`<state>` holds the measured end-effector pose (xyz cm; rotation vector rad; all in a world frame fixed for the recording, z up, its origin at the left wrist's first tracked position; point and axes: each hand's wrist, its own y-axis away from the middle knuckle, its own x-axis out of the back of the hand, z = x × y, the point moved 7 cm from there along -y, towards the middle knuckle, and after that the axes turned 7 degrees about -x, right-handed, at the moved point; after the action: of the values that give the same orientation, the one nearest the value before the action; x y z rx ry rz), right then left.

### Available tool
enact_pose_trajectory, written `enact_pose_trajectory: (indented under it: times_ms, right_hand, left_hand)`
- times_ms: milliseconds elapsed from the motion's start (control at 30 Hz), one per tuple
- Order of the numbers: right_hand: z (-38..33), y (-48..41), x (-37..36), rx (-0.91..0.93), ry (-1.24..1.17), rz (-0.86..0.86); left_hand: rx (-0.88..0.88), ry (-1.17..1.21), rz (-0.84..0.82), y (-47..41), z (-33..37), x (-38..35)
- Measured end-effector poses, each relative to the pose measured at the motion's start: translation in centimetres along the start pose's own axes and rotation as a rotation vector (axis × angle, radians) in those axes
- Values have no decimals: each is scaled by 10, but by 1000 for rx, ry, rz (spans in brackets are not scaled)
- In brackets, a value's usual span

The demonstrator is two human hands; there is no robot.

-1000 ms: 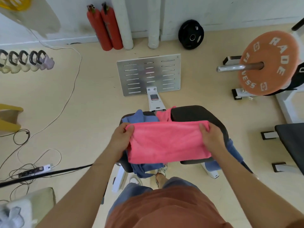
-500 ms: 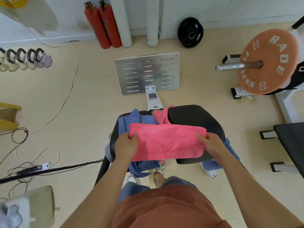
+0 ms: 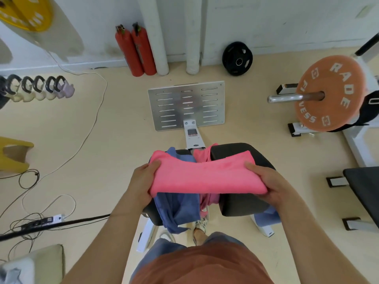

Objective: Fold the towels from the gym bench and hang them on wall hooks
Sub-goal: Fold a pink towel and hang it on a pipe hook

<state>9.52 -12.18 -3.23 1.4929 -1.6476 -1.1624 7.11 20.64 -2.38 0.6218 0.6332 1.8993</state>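
Note:
A folded pink towel [image 3: 205, 177] is stretched between my hands above the black gym bench [image 3: 235, 203]. My left hand [image 3: 141, 181] grips its left end and my right hand [image 3: 264, 181] grips its right end, thumbs on top. Under it a blue towel [image 3: 178, 210] drapes over the bench's left pad and hangs down. A second pink towel [image 3: 202, 156] sits bunched in the gap between the pads. More blue cloth [image 3: 268, 216] shows at the bench's lower right. No wall hooks are in view.
Two red fire extinguishers [image 3: 135, 50] and a black weight plate [image 3: 237, 58] stand against the far wall. A metal footplate [image 3: 186, 105] lies ahead of the bench. An orange plate on a bar [image 3: 326, 97] is at the right, cables and a power strip [image 3: 41, 220] at the left.
The pink towel has been folded narrower, from a broad flat rectangle to a thick band. Both hands closed round its ends and lifted it slightly.

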Motion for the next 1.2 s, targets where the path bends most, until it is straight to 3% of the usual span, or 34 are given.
enact_pose_trajectory:
  times_ms: [100, 167, 234, 367, 467, 601, 734, 868, 1201]
  right_hand:
    - [-26, 20, -19, 220, 174, 76]
    - [-50, 46, -36, 426, 510, 280]
    - [-69, 75, -63, 591, 696, 374]
    - [-86, 120, -116, 659, 704, 105]
    - [-91, 151, -141, 701, 742, -108]
    - [-98, 178, -145, 750, 613, -158]
    - [-101, 197, -148, 827, 507, -168]
    - [-103, 206, -149, 883, 431, -160]
    - [-103, 230, -155, 991, 535, -223]
  left_hand:
    - [-102, 57, -22, 16, 23, 4]
    - [-304, -74, -50, 35, 54, 1]
    - [-518, -184, -120, 59, 87, -11]
    - [-616, -104, -442, 101, 127, -37]
    - [-733, -190, -626, 127, 143, -46]
    - [-970, -371, -370, 145, 166, -32]
    - [-1255, -700, -156, 161, 183, -24]
    - [-1445, -755, -1, 173, 194, -17]
    - [-1430, -884, -131, 183, 204, -18]
